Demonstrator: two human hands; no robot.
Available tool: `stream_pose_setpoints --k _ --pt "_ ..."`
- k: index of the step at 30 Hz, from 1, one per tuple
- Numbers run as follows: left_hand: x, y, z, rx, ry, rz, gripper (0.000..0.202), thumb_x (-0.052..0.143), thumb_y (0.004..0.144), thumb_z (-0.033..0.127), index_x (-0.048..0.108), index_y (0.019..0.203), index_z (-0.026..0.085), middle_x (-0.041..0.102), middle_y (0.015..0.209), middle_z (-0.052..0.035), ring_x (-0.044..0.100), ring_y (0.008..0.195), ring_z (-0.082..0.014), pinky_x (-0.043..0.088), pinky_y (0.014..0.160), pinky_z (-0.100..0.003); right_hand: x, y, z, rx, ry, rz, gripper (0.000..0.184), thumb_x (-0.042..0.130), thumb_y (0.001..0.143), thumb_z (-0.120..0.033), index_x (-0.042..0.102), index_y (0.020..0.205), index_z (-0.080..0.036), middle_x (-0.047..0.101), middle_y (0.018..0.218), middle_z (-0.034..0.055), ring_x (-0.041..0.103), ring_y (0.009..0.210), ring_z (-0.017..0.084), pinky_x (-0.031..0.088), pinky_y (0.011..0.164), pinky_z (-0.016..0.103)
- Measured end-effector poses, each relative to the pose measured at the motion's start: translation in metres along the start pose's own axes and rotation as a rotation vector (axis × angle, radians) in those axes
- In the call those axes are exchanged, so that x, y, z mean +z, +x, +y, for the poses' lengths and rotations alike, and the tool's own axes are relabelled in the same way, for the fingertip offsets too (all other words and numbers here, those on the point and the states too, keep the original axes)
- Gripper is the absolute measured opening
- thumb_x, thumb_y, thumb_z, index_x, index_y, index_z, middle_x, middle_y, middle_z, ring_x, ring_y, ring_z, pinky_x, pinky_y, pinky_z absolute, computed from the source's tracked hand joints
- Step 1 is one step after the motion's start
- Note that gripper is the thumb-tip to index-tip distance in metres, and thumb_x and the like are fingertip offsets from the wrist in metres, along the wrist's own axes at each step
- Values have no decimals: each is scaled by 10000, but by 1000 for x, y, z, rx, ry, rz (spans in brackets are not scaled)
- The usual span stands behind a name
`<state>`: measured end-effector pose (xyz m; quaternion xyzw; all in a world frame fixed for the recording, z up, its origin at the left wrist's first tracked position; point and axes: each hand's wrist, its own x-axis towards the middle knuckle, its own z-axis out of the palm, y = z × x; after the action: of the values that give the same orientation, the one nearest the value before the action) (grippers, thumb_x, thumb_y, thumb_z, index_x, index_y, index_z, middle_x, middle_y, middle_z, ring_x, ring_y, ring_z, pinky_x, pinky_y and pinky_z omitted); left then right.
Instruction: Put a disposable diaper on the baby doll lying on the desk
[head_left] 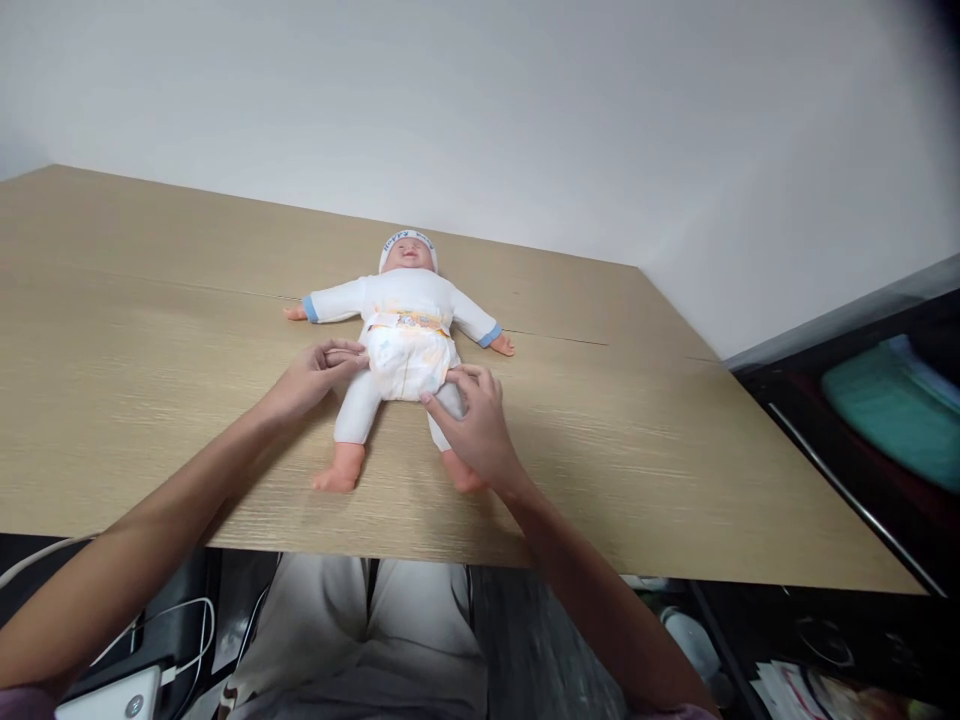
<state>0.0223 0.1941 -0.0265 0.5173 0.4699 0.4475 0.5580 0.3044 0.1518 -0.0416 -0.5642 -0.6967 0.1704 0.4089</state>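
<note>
A baby doll (409, 290) in a white suit with blue cuffs and a white printed headband lies on its back, arms spread, its feet toward me. Around its hips is a white diaper (409, 365) with a colourful printed waistband, closed across the belly. My left hand (311, 380) is closed at the diaper's left edge, by the top of the leg; its fingertips are partly hidden there. On the other side my right hand (480, 420) grips the diaper's right leg edge, thumb low near the crotch and fingers at the hip.
The doll lies on a light wooden table (637, 430) with a seam across it, against a white wall (465, 110). A dark shelf with a green item (892, 410) stands at the right. Below the front edge are a white power bank (112, 695), cables and papers (799, 690).
</note>
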Motion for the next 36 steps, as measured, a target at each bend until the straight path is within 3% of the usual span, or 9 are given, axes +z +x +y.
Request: stream_pose_setpoints --k 5,8,11,16,21,25,29,33,36 --pt "-43 12 17 198 585 135 525 788 937 609 688 1273 218 741 1395 -119 711 1188 -297 553 1060 -480 -20 10 29 26 88 -62 410 685 1040 -625 795 1159 -248 709 1124 89 651 946 257 556 892 425" --pt "-55 34 19 309 976 209 462 723 991 523 652 1317 202 679 1442 -143 601 1340 -341 463 1190 -525 -31 35 58 7 1 44 496 635 1050 -674 746 1181 -209 729 1111 107 651 908 258 563 898 435" --pt "-49 67 15 297 1188 252 588 730 985 512 590 1426 150 610 1518 -218 493 1455 -409 387 1240 -561 -27 75 86 -162 -233 162 556 655 1026 -621 679 1351 -169 715 1336 201 644 1192 357 494 1138 555" --pt "-23 116 15 194 1345 277 600 679 996 441 578 1481 103 650 1491 -276 496 1442 -465 363 1209 -586 3 138 101 -172 -410 14 587 641 1026 -498 606 1480 -128 681 1448 258 586 1327 426 479 1155 590" --pt "-6 103 36 135 1401 310 510 636 1018 471 646 1339 74 741 1301 -290 625 1304 -456 467 1098 -523 3 153 81 -47 -458 -10 429 600 1026 -354 688 1353 -89 693 1335 269 603 1264 422 500 1128 571" --pt "8 23 57 120 1324 330 542 638 1019 576 606 1330 132 788 1170 -217 736 1096 -414 548 914 -452 -36 121 58 -146 -372 16 414 599 1008 -307 707 1364 -126 707 1302 221 642 1235 401 533 1105 551" --pt "29 -113 49 193 1263 292 587 658 994 627 553 1344 167 784 1060 -164 769 937 -397 567 777 -432 -98 54 25 -345 -254 -13 407 624 1024 -328 718 1400 -204 728 1268 144 684 1189 355 575 1052 506" --pt "44 -271 -20 354 1091 101 495 728 958 508 544 1332 239 786 1028 -110 785 872 -346 610 715 -409 -148 -45 -17 -465 -260 -162 410 644 1071 -311 688 1478 -288 725 1320 116 676 1229 335 580 1043 485" --pt "49 -371 -88 271 919 -23 513 749 861 312 547 1333 303 813 1052 -64 814 841 -308 638 699 -370 -155 -127 -41 -460 -305 -305 526 610 1053 -159 657 1541 -350 725 1333 96 690 1219 309 569 1043 468"
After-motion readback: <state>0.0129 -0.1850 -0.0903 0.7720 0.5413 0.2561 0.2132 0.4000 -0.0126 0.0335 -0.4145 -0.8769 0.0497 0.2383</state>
